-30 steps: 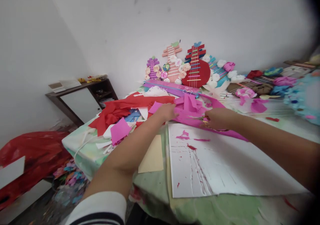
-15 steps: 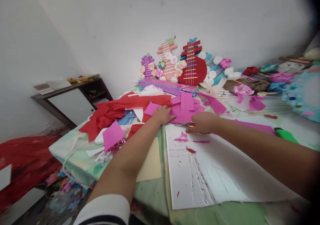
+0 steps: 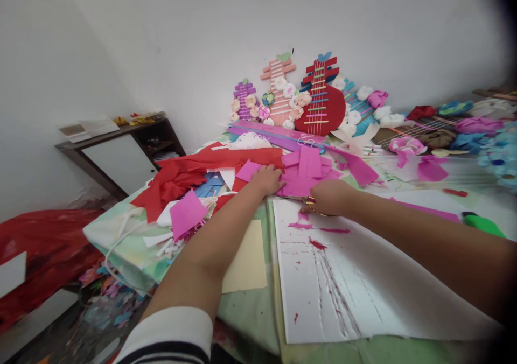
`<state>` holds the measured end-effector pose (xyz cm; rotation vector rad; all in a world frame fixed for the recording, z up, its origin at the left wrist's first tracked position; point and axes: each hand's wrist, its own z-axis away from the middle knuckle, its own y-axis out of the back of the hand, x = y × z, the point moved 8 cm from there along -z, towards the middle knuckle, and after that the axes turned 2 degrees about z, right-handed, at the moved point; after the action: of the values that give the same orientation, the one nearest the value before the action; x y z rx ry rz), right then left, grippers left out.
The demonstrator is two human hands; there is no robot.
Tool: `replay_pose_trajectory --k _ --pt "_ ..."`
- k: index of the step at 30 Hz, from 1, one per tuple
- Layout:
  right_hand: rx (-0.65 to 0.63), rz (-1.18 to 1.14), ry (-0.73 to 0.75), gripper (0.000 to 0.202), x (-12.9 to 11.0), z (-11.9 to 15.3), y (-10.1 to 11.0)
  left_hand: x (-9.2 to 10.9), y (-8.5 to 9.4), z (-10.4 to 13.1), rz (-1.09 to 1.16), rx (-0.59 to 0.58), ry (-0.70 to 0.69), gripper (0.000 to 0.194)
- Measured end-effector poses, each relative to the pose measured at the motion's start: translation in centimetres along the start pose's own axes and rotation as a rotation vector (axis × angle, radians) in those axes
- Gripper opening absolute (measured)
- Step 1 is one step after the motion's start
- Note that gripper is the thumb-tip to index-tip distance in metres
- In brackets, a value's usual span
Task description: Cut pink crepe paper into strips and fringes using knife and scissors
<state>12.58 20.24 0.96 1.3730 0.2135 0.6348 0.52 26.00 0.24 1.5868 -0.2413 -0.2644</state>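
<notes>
You have the pink sheet (image 3: 293, 189) ahead of you on the tabletop (image 3: 109, 229), just beyond the far edge of the white board (image 3: 388, 288). Take that sheet as the clock's centre, twelve towards the wall. Your left hand (image 3: 267, 181) rests at nine o'clock, fingers a little bent and down on the sheet's edge; whether they pinch it or only press, you can't tell from here. Your right hand (image 3: 332, 196), at four o'clock, is curled around the gold handles of the scissors (image 3: 309, 200), their blades pointing towards your left hand along the sheet's near edge. How far the blades are parted is too small to make out.

The step in hand looks like cutting that near edge. The next move, as I judge it, calls for your left hand to keep the sheet taut and its fingers clear of the blade line.

Pink scraps (image 3: 301, 225) lie on the board at six; the cream card (image 3: 251, 261) sits at seven, the red fabric (image 3: 177, 175) further out at nine.
</notes>
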Motion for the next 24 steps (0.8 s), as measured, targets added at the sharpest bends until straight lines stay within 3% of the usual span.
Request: replay_pose_trajectory --k 10,15,21,24 --pt "-0.005 0.030 -0.020 0.063 0.9 0.7 -0.1 1.5 0.9 -0.6 -0.085 -0.021 -0.147 0.028" --pt "0.000 -0.008 -0.055 0.062 2.9 2.0 -0.3 1.8 0.4 -1.0 -0.120 -0.030 -0.149 0.029" --pt "-0.017 -0.255 -0.138 0.061 5.8 4.2 0.3 1.8 0.2 -1.6 -0.129 -0.051 -0.130 0.030" --pt "0.063 -0.384 -0.193 0.060 7.0 5.8 1.7 2.0 0.4 -1.9 -0.116 -0.089 -0.157 0.030"
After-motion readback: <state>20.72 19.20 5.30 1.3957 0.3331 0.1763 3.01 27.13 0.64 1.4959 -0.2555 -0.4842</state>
